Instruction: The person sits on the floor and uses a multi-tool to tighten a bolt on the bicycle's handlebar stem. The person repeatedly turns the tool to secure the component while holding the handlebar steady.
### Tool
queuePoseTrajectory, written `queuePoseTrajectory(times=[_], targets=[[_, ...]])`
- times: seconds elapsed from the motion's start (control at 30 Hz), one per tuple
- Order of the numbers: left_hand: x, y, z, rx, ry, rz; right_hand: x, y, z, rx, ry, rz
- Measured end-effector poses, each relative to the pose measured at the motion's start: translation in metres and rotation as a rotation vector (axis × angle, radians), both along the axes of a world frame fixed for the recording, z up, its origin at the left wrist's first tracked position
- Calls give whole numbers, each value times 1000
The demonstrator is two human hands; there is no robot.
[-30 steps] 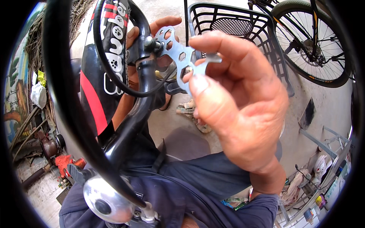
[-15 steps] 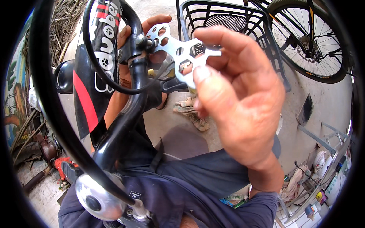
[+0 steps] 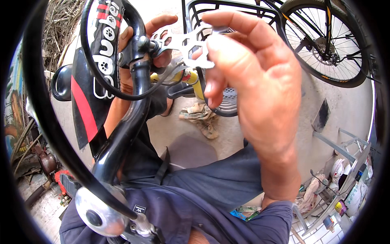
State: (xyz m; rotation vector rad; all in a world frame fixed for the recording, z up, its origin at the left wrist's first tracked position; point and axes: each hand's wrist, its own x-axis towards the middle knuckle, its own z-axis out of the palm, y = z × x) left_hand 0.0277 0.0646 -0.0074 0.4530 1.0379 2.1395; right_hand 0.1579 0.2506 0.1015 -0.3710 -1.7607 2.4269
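My right hand (image 3: 264, 85) pinches a flat silver multi-hole spanner (image 3: 187, 49) between thumb and fingers, its left end at a bolt (image 3: 143, 43) on a black handlebar tube (image 3: 140, 81). My left hand (image 3: 160, 26) wraps around the back of the clamp (image 3: 138, 57) by that bolt, partly hidden behind tube and spanner. A black, red and white padded piece (image 3: 87, 118) hangs left of the tube, with a black cable (image 3: 122, 94) looping over it. A silver bell (image 3: 99, 209) sits on the bar near my body.
Beyond my hands are a black basket (image 3: 233, 6), a yellow bicycle part (image 3: 191, 77) and a bicycle wheel (image 3: 343, 65). A crumpled cloth (image 3: 207, 126) lies on the concrete floor. Metal frames (image 3: 341, 150) with bags stand right; dry sticks (image 3: 61, 24) lie left.
My right hand and the spanner have moved up, with the wrist further turned. The handlebar has shifted slightly left in view, and more of the yellow part shows beneath the spanner.
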Motion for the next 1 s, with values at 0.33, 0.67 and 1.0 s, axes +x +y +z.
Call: queuePoseTrajectory(times=[0.33, 0.67, 1.0], targets=[[-9, -11, -6, 147, -97, -157, 32, -38, -39, 540, 418, -52], [2, -5, -25, 162, -70, 75, 9, -15, -24, 230, 304, -222], [5, -4, 4, 98, -63, -44, 0, -3, -7, 99, 254, -208]])
